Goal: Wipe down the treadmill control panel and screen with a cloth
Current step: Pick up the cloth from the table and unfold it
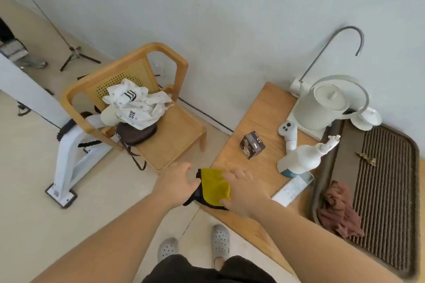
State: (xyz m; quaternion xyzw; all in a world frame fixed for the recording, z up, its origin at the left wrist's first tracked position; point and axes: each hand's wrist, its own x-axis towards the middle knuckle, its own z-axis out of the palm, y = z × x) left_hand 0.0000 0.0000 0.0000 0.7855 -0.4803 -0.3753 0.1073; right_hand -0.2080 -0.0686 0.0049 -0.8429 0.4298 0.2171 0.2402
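Note:
A yellow cloth (215,185) with a dark edge lies folded on the near corner of a wooden table (259,108), partly hanging over the edge. My left hand (177,181) is at the cloth's left side with fingers spread, touching or nearly touching it. My right hand (245,190) hovers over the cloth's right side, fingers apart; I cannot tell whether it presses on the cloth. Neither hand has closed on it. A white frame (66,151) stands on the floor at the left; no treadmill panel or screen is in view.
On the table stand a white spray bottle (301,161), a small dark box (251,145), a white controller (288,133), a white kettle (326,103) and a brown tray (386,179) holding a reddish rag (338,209). A wooden chair (170,131) with clothes stands to the left.

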